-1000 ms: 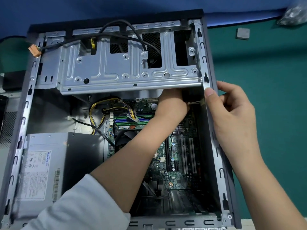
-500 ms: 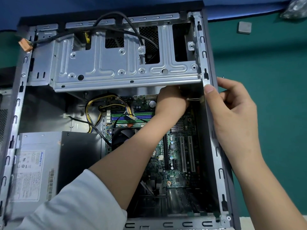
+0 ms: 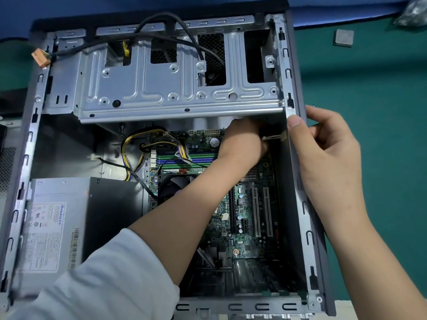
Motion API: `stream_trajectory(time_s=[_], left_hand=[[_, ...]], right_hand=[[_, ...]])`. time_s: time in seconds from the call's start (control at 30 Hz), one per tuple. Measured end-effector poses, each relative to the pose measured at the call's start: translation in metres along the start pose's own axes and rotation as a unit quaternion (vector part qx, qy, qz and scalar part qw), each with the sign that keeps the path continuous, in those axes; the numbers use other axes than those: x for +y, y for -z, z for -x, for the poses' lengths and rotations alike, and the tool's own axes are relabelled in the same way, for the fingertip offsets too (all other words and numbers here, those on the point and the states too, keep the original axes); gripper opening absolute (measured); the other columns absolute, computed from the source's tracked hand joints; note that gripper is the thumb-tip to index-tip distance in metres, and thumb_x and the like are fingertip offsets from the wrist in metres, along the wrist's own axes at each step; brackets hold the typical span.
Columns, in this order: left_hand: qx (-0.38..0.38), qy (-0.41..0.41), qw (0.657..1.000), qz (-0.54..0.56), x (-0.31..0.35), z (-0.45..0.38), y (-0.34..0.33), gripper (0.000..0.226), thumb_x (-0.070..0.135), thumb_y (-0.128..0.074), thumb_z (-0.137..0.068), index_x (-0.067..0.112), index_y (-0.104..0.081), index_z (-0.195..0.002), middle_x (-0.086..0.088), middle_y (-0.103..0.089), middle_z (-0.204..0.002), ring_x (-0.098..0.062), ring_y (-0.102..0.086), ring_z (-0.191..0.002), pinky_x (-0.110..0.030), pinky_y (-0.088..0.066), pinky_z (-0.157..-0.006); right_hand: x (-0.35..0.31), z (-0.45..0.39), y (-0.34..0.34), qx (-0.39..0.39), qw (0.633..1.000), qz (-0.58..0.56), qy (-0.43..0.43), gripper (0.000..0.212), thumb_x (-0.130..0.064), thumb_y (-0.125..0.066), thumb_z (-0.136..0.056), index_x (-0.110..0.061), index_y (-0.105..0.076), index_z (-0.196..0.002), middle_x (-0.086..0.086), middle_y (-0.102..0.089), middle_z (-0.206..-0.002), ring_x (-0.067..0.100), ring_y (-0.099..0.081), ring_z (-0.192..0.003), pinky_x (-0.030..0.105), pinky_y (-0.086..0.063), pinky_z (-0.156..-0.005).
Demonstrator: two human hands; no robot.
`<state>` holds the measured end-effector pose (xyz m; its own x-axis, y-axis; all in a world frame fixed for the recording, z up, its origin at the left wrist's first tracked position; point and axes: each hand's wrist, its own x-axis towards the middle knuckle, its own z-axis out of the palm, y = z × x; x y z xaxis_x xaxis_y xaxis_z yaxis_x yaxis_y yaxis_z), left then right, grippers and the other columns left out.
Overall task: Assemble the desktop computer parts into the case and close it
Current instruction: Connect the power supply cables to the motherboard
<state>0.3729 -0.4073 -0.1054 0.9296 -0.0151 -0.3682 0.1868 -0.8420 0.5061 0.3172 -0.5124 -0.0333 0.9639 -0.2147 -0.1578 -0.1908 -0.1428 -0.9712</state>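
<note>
While the open grey metal computer case (image 3: 291, 158) lies on the green table (image 3: 381, 93), the left hand (image 3: 242, 144) reaches under the silver drive cage (image 3: 161, 88), fingers curled, apparently pinching a pale tie (image 3: 273, 137); the right hand (image 3: 328, 153) grips the case's right wall.

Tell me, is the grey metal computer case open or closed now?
Open. The grey metal computer case has no side panel on; the green motherboard and grey power supply are exposed.
</note>
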Motion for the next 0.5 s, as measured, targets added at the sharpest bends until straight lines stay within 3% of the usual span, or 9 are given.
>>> stream_trajectory(time_s=[0.27, 0.5], left_hand=[[0.009, -0.048, 0.999, -0.005, -0.0025, 0.0008, 0.0012, 0.034, 0.015, -0.060, -0.084, 0.026, -0.067, -0.115, -0.009, -0.069, -0.108, -0.030, -0.061, -0.099, -0.029, -0.048, -0.081], [0.015, -0.038, 0.999, 0.001, -0.0037, 0.0023, -0.0045, 0.030, 0.015, -0.060, -0.083, 0.023, -0.068, -0.111, -0.011, -0.070, -0.098, -0.033, -0.063, -0.091, -0.032, -0.050, -0.075]], right_hand=[[0.0005, 0.0010, -0.0004, 0.000, 1.000, 0.004, -0.001, 0.010, -0.029, -0.062, -0.092, -0.027, -0.061, -0.102, 0.003, -0.042, -0.071, 0.007, -0.042, -0.061, 0.016, -0.038, -0.054], [0.0012, 0.0008, -0.0001, 0.002, 1.000, 0.005, 0.000, 0.011, -0.030, -0.061, -0.092, -0.027, -0.060, -0.102, -0.002, -0.041, -0.067, 0.003, -0.040, -0.058, 0.013, -0.037, -0.053]])
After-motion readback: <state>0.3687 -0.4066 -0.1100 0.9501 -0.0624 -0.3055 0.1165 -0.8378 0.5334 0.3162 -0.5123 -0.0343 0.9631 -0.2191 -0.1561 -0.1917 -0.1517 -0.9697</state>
